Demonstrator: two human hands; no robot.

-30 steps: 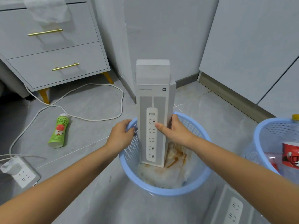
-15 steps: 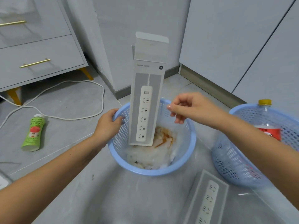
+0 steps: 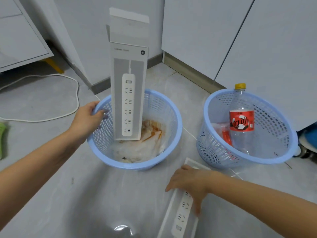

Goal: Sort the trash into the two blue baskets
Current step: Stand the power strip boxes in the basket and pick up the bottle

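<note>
A tall white power-strip box (image 3: 128, 79) stands upright in the left blue basket (image 3: 176, 117), resting on stained plastic wrapping (image 3: 149, 138). My left hand (image 3: 87, 117) grips that basket's left rim. The right blue basket (image 3: 281, 152) holds a clear bottle (image 3: 241, 121) with a red label and yellow cap, plus a red-and-clear wrapper (image 3: 223, 133). A second power-strip box (image 3: 181, 213) lies flat on the floor in front. My right hand (image 3: 190, 184) rests on top of it, thumb at its left edge and fingers spread across it.
A white cable (image 3: 68, 79) loops over the grey tiled floor at the left. A green bottle (image 3: 2, 140) lies at the far left edge. White cabinets and a drawer unit with a yellow leg (image 3: 53, 65) stand behind. A dark and blue object (image 3: 308, 143) sits beyond the right basket.
My right hand let go of the upright box and dropped down onto the flat box on the floor. The view swung right. My left hand stayed on the basket rim.
</note>
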